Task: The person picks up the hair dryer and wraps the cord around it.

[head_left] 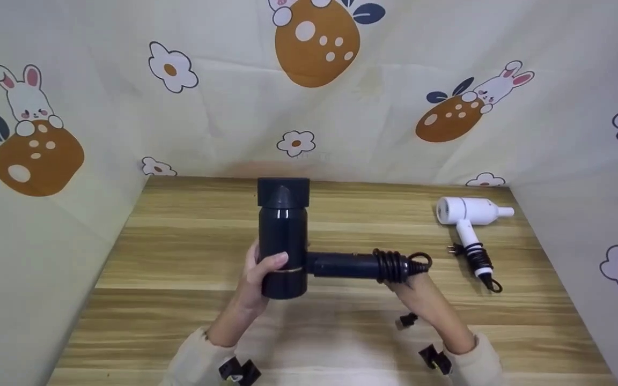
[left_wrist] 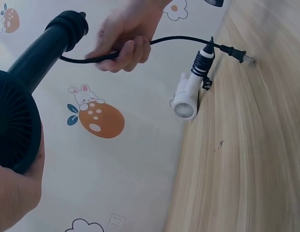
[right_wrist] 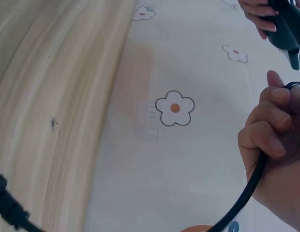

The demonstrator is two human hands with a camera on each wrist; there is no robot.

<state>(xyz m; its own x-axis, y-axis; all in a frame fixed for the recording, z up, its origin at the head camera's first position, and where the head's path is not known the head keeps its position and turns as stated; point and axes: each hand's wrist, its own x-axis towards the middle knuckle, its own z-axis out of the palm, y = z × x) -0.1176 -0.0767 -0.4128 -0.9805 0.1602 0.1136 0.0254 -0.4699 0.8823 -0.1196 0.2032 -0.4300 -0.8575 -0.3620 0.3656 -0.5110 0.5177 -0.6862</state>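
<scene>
A dark navy hair dryer (head_left: 283,230) is held up above the table, its nozzle pointing to the far wall and its handle stretching right. My left hand (head_left: 258,276) grips the barrel near the rear, thumb across the top. Black cord is wound in coils (head_left: 392,266) round the handle's end. Under that end is my right hand (head_left: 420,296), partly hidden in the head view. In the right wrist view its fingers curl round the loose cord (right_wrist: 239,203). Beyond that hand hangs the plug (left_wrist: 235,53), close over the wood in the left wrist view.
A white hair dryer (head_left: 467,210) lies at the table's back right, a black cord wound round its handle. Printed cloth (head_left: 223,118) walls in the wooden table (head_left: 180,305) at the back and sides. Black devices (head_left: 239,371) sit at both wrists.
</scene>
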